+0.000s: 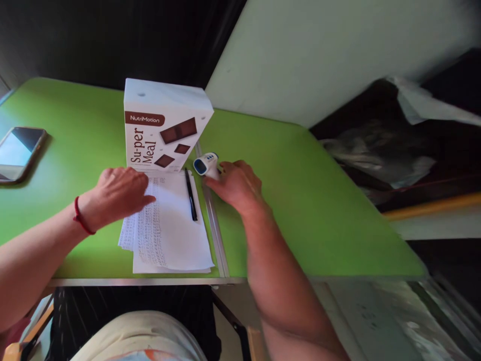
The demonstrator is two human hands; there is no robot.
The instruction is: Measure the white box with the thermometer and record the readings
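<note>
A white infrared thermometer (206, 164) with a blue-rimmed screen stands right of the paper stack. My right hand (238, 185) is closed around its handle, with thumb and fingers on either side. My left hand (122, 193) rests over the upper left of the written paper sheets (180, 240), just in front of the box. Its thumb points right, apart from the bent fingers, and nothing shows in it. A black pen (191, 194) lies on the sheets between my hands. The white NutriMotion box (165, 133) stands upright behind the papers.
All of this is on a green folding table (300, 210) with a metal seam (215, 225) down its middle. A phone (20, 153) lies at the left edge. A wall rises behind, and a dark shelf with plastic bags (379, 150) stands at right.
</note>
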